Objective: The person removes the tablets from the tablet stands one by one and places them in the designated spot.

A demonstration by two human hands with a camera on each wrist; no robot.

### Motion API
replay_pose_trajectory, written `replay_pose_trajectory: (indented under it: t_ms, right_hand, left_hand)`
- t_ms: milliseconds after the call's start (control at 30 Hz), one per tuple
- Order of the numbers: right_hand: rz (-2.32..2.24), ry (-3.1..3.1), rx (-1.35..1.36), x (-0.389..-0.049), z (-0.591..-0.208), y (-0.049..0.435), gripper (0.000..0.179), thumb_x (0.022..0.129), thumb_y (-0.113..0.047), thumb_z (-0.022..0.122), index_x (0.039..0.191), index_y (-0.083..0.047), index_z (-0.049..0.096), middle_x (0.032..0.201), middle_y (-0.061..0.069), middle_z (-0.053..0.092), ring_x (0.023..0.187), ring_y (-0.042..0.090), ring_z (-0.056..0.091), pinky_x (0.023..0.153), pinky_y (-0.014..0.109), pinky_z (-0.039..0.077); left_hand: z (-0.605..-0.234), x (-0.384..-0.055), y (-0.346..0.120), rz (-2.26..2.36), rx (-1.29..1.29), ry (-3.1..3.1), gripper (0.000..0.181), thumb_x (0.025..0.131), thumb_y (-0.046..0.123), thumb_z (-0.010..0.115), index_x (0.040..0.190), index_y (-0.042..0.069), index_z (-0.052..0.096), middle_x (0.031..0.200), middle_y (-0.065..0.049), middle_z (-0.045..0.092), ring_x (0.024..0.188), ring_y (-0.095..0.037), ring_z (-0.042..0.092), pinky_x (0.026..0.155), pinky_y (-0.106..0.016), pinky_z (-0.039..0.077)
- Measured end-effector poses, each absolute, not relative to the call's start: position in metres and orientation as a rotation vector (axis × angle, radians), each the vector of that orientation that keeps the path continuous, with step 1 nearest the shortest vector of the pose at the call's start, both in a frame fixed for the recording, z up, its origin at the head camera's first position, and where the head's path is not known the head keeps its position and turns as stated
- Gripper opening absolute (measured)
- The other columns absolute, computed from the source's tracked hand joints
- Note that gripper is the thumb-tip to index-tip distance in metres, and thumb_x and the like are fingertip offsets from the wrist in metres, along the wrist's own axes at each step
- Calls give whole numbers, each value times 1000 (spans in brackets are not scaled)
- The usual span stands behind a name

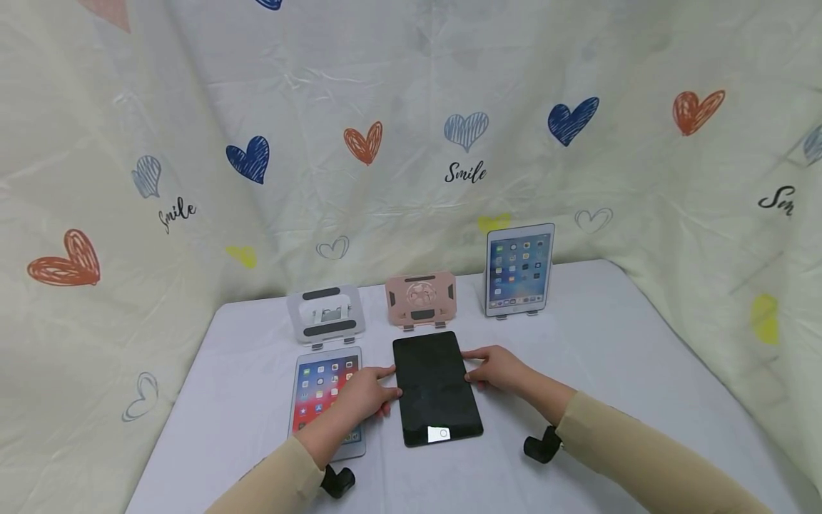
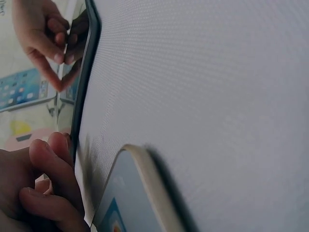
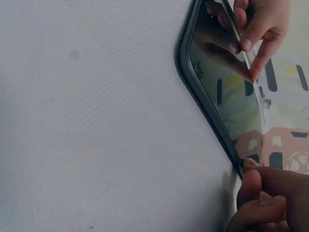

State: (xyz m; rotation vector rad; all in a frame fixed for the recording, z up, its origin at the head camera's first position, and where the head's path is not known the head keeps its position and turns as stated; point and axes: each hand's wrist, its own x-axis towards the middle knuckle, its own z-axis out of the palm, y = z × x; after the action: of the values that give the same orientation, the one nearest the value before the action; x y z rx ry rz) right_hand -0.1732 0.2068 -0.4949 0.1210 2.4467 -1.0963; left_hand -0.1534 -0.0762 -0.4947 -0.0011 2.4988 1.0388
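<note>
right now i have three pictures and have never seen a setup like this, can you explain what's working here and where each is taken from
There is no machine here, just a person's left hand and right hand. The wide picture is taken from the person's head, looking forward and down; the other two come from the left and right wrists, close to each hand's work.

On the white table lies a white tablet with a lit screen. Further back stand a grey stand and a pink stand, neither bearing a tablet, and at the right a propped-up tablet, also lit.

Between the hands is a black tablet, its screen dark: each hand's grip is on one long edge. I cannot tell whether it is slightly lifted.
</note>
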Motion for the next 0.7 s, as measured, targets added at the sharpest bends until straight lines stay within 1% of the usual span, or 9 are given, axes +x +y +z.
replay_pose_trajectory:
  t_ms: [233, 567, 700]
  right_hand:
    - [-1099, 2446, 132, -173, -498, 207, 55, 86, -18, 77, 138, -17, 61, 60, 6, 62, 50, 17, 51, 51, 26, 38]
    - [-1091, 2460, 133, -172, -497, 206, 55, 87, -18, 76, 139, -17, 60, 58, 5, 61, 48, 16, 49, 50, 26, 37]
    - [-1081, 2469, 120, -170, -495, 205, 54, 87, -18, 76, 139, -17, 60, 58, 5, 60, 48, 16, 50, 50, 25, 37]
  left_hand:
    - [-496, -153, -77, 1053, -11, 2481, 67, 85, 35, 78, 145, 20, 53, 62, -8, 64, 48, -21, 59, 51, -27, 42]
    - [-499, -155, -78, 1059, -31, 2479, 66, 86, 35, 77, 146, 23, 52, 62, -8, 64, 48, -22, 59, 51, -28, 41]
    - [-499, -154, -78, 1075, -40, 2469, 66, 85, 33, 78, 146, 22, 52, 63, -8, 64, 49, -21, 60, 52, -28, 43]
